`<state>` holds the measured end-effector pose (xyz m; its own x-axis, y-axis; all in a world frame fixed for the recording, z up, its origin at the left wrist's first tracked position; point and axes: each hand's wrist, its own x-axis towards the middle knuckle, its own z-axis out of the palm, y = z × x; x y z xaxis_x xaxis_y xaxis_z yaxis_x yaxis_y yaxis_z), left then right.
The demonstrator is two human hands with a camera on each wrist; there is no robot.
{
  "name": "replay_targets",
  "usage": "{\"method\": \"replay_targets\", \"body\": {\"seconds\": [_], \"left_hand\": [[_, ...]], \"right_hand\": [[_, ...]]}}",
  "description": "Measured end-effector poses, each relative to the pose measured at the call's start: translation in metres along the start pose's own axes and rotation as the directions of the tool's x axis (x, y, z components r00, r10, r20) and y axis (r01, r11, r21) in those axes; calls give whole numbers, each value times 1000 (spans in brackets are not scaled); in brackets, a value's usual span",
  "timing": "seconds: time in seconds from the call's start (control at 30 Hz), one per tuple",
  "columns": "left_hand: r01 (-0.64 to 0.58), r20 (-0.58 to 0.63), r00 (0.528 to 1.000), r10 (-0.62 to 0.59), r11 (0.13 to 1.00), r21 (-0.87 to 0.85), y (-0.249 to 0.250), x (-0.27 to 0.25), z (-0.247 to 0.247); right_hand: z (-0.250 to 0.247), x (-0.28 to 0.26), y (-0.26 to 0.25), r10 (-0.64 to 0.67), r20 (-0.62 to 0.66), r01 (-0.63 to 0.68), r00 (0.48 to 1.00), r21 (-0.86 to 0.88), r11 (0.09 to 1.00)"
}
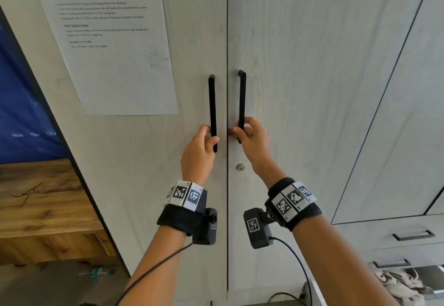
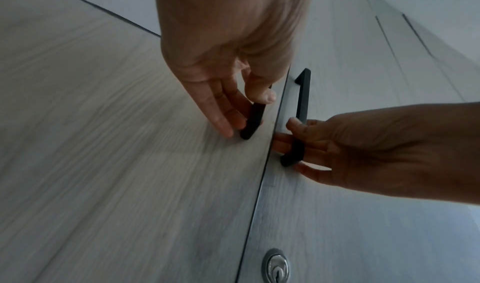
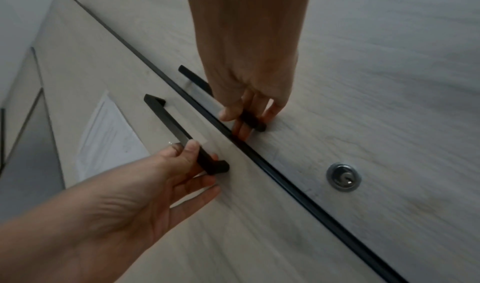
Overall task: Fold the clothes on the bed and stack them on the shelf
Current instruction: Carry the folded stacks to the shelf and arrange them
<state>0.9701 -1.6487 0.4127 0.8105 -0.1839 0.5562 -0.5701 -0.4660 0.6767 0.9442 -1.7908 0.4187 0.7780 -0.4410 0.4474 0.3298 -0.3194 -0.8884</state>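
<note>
Right now the clothes are hardly in view: only a crumpled beige garment (image 1: 398,284) shows at the lower right corner, and no bed appears. It looks soft and light, so gathering it by an edge or bunching it should do. The shelf, I'd guess, sits behind the two shut wardrobe doors (image 1: 300,137). Those look stiff, and the low ends of the handles give the best pull. The left hand (image 1: 199,152) curls fingers and thumb round the bottom of the left black handle (image 1: 212,113). The right hand (image 1: 252,137) hooks its fingers behind the right handle (image 1: 242,99), thumb closing over it.
</note>
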Motion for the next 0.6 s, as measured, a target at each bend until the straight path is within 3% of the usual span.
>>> {"method": "replay_targets", "body": {"seconds": [0.17, 0.6], "left_hand": [[56, -29, 998, -56, 998, 25, -1, 19, 14], [60, -79, 996, -52, 993, 106, 4, 11, 14]], "right_hand": [[-8, 14, 10, -28, 123, 19, 992, 73, 997], [-11, 16, 13, -29, 142, 18, 989, 74, 997]]}}
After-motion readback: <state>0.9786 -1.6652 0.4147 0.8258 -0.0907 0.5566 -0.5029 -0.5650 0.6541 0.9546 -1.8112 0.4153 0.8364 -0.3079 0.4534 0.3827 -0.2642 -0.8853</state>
